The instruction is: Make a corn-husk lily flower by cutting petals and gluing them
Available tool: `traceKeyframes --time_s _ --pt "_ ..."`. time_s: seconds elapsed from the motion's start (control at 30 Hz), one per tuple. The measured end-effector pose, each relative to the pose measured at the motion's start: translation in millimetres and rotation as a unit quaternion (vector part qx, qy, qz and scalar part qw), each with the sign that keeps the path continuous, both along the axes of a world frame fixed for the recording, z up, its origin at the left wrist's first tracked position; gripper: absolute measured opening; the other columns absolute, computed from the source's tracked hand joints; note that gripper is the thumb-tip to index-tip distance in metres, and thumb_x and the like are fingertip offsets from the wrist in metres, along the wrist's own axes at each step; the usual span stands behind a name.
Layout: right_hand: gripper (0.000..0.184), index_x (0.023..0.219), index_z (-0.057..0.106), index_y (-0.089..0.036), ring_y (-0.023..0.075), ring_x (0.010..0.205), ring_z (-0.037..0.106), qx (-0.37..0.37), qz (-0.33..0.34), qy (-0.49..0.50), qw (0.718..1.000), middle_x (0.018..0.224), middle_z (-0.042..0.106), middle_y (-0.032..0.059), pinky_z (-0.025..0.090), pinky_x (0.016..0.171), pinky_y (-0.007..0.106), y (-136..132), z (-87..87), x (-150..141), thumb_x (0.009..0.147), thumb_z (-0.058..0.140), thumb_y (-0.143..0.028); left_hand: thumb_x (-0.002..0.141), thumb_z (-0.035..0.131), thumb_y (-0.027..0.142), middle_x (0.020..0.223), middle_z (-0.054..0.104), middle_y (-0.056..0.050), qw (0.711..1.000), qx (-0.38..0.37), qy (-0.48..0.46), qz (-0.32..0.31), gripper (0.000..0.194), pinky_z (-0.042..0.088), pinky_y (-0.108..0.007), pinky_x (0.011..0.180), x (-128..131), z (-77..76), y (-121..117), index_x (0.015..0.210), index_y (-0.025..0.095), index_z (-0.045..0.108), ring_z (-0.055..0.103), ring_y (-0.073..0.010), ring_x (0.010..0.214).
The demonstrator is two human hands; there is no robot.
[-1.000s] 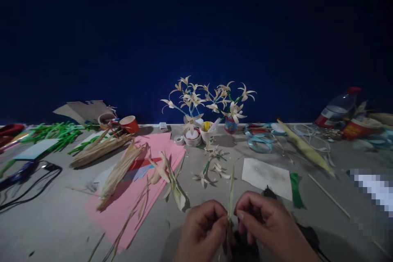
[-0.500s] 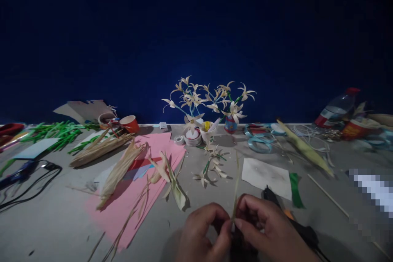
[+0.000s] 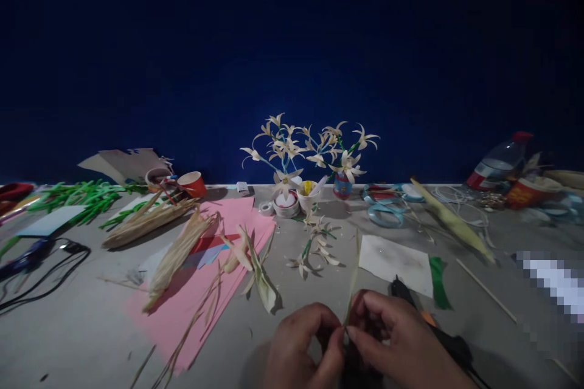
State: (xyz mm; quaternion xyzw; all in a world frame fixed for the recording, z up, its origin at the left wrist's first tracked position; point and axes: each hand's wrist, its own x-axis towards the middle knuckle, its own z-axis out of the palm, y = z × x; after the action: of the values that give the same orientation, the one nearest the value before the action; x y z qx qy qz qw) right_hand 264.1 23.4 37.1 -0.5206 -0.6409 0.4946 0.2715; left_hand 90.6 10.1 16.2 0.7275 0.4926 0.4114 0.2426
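Close together at the front of the table, my left hand (image 3: 306,343) and my right hand (image 3: 395,337) pinch the lower end of a thin strip of corn husk (image 3: 354,273). The strip is pale green and stands nearly upright, pointing away from me. Its bottom end is hidden between my fingertips. Just beyond lie several small husk flowers (image 3: 314,243) on green stems. A black glue gun (image 3: 449,343) rests beside my right hand, partly covered by it. Left of my hands, a curled piece of husk (image 3: 262,282) lies by the pink paper.
Pink paper sheets (image 3: 191,340) and dried corn husks (image 3: 182,261) spread to the left. Husk flowers stand in a paper cup (image 3: 306,202) and a small red-and-blue pot (image 3: 343,186) at the back. White paper (image 3: 396,262), a stick (image 3: 486,289) and a bottle (image 3: 499,161) are rightward.
The tip of the husk strip has tilted slightly to the right. Both hands keep their pinch in nearly the same place.
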Motion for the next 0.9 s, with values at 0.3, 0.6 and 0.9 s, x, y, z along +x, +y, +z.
traceKeyframes --time_s 0.3,0.6,0.9 --pt "0.008 0.073 0.057 -0.021 0.0133 0.059 0.058 0.011 0.005 -0.025 1.0 0.064 0.058 -0.0045 0.042 0.055 0.024 0 0.0 -1 0.079 0.054 -0.017 0.079 0.053 0.011 0.061 0.066 -0.001 1.0 0.002 0.003 -0.011 0.016 0.045 -0.02 0.058 -2 -4.0 1 0.068 0.02 0.061 0.063 -0.0145 0.057" --pt "0.007 0.066 0.053 -0.023 0.0147 0.06 0.054 0.05 0.005 -0.097 0.994 0.062 0.057 -0.003 0.038 0.056 0.025 0 6.6 -10 0.072 0.052 -0.019 0.078 0.053 0.009 0.062 0.066 -0.001 0.996 -0.064 0.006 -0.055 0.015 0.045 -0.019 0.059 -10 -3.5 6 0.069 0.019 0.06 0.063 -0.0146 0.06" --pt "0.005 0.07 0.054 -0.022 0.0138 0.055 0.056 0.005 -0.002 -0.034 0.999 0.059 0.056 -0.0043 0.041 0.051 0.023 2 3.0 -8 0.075 0.052 -0.02 0.084 0.056 0.019 0.06 0.059 0.002 0.986 -0.145 -0.073 -0.043 0.017 0.043 -0.023 0.063 -8 -1.0 1 0.068 0.021 0.059 0.057 -0.0149 0.06"
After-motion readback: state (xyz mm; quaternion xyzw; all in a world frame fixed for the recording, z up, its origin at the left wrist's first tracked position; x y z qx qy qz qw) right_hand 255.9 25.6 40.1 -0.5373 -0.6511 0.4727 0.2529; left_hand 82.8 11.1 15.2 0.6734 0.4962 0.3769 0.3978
